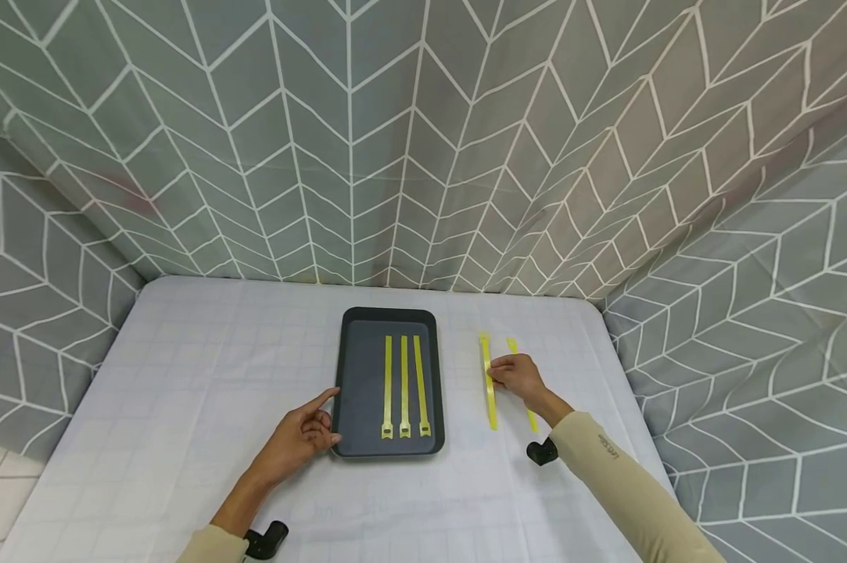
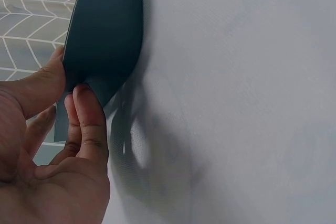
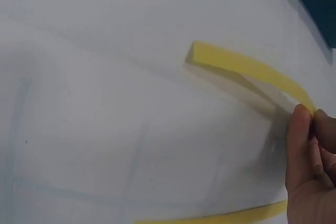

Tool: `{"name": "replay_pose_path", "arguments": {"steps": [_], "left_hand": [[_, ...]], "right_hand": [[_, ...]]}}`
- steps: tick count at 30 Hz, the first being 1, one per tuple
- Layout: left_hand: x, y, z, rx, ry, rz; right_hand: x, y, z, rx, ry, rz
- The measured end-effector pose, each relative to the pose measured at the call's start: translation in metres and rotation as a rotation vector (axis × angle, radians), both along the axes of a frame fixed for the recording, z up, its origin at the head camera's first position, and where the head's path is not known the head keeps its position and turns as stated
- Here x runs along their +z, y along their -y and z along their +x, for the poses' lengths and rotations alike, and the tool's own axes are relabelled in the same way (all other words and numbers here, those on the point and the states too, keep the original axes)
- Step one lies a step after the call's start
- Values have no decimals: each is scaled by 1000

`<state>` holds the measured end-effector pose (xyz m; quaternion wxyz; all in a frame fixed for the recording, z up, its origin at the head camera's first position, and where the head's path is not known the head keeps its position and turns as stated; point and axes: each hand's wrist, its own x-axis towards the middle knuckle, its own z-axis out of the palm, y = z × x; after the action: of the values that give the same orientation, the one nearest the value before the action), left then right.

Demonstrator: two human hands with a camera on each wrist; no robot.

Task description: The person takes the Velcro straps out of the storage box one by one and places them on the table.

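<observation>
At the left edge of the dark grey tray [image 1: 360, 363], my left hand [image 1: 296, 438] holds the rim, thumb and fingers on either side of it in the left wrist view. Three yellow cable straps [image 1: 405, 375] lie side by side lengthwise in the tray, slotted heads toward me. To the right of the tray, my right hand [image 1: 520, 377] pinches another yellow cable strap [image 3: 247, 67] near its middle; it bows up off the cloth in the right wrist view. One more yellow strap [image 1: 532, 422] lies on the cloth, partly hidden beneath that hand.
A white cloth [image 1: 205, 352] covers the table. Patterned grey curtains [image 1: 381, 156] hang along the back and both sides. Black wrist devices [image 1: 267, 539] sit on both forearms.
</observation>
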<state>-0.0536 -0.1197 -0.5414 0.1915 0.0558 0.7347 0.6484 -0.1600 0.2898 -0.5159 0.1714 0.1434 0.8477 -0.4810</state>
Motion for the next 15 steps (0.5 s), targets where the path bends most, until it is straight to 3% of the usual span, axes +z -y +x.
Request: {"name": "replay_pose_path", "arguments": {"steps": [15], "left_hand": [[0, -1, -1, -8, -26, -12]], "right_hand": [[-4, -9, -3, -20, -35, 144]]}}
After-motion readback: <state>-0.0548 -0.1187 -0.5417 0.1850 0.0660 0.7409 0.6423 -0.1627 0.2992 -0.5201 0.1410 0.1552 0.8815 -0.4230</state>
